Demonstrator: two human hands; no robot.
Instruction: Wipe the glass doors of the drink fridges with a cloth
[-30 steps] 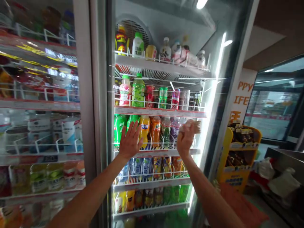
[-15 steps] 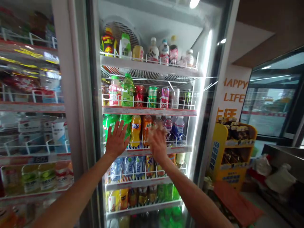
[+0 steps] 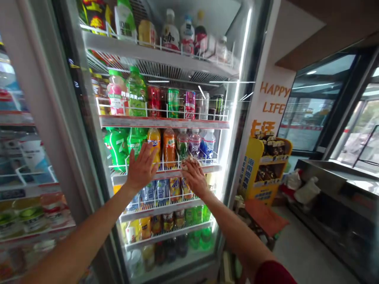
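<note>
A tall drinks fridge with a glass door (image 3: 189,246) fills the middle of the view. My left hand (image 3: 141,166) is raised flat with fingers stretched, at the glass in front of the green and orange bottles. Under the fingers of my right hand (image 3: 196,178) is a crumpled pale cloth (image 3: 191,162), pressed toward the glass at the third shelf's front. Behind the hands stand an orange soda bottle (image 3: 169,148), a yellow-orange bottle (image 3: 154,138) and a green 7-Up bottle (image 3: 117,148). Whether the left palm touches the glass I cannot tell.
A second fridge with drinks (image 3: 32,157) stands at the left, past a thick metal frame (image 3: 44,98). To the right are a yellow snack stand (image 3: 254,167), an orange-red board (image 3: 265,217), a dark counter (image 3: 325,193) and windows.
My view has turned to the right and slightly down. The right hand, blurred before, now shows clearly with the cloth, lower against the shelves. My left hand stays spread.
</note>
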